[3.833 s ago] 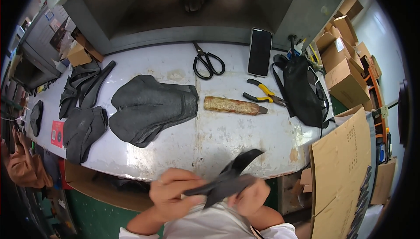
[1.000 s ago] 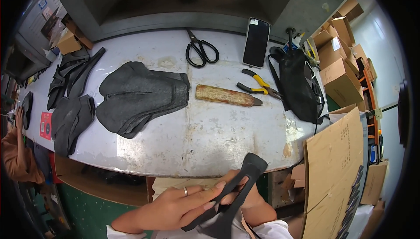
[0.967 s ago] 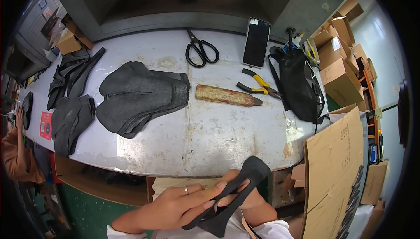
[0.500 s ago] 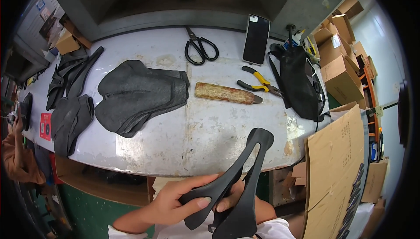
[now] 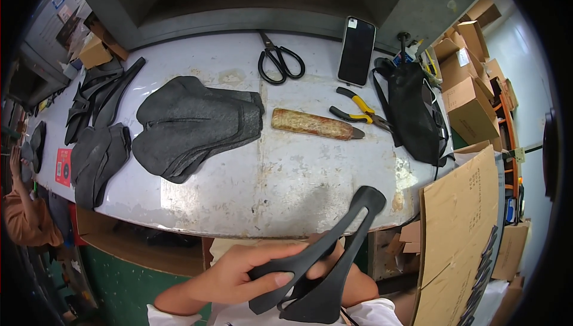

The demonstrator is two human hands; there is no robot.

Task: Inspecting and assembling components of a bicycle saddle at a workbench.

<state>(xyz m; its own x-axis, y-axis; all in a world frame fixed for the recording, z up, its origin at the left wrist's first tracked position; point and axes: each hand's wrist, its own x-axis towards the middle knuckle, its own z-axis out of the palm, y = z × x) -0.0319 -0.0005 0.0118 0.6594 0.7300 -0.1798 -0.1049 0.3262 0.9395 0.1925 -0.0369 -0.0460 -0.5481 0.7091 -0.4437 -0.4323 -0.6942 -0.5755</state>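
A black bicycle saddle [image 5: 325, 284] with a long split down its middle is held over the table's near edge, its narrow nose tilted up toward the right. My left hand [image 5: 242, 272] grips its left side, thumb on top and fingers beneath. Behind the split, my right hand [image 5: 325, 264] closes on the saddle's underside; most of its fingers are hidden. On the table, beyond the saddle, lie a knife with a wrapped handle [image 5: 313, 124], yellow-and-black pliers [image 5: 361, 109] and black-handled scissors [image 5: 280, 63]. A stack of dark grey saddle-shaped cover pieces [image 5: 194, 120] lies farther left.
More dark pieces [image 5: 98, 159] and a red card [image 5: 63, 167] lie at the table's left end. A phone [image 5: 357, 51] and a black bag [image 5: 413, 114] are at the far right. Cardboard [image 5: 456, 230] stands beside the table on the right. Another person's arm [image 5: 27, 206] shows far left.
The saddle's nose has shifted slightly right and down in the picture, both hands still on it. The table things appear shifted slightly up and right as the view moves.
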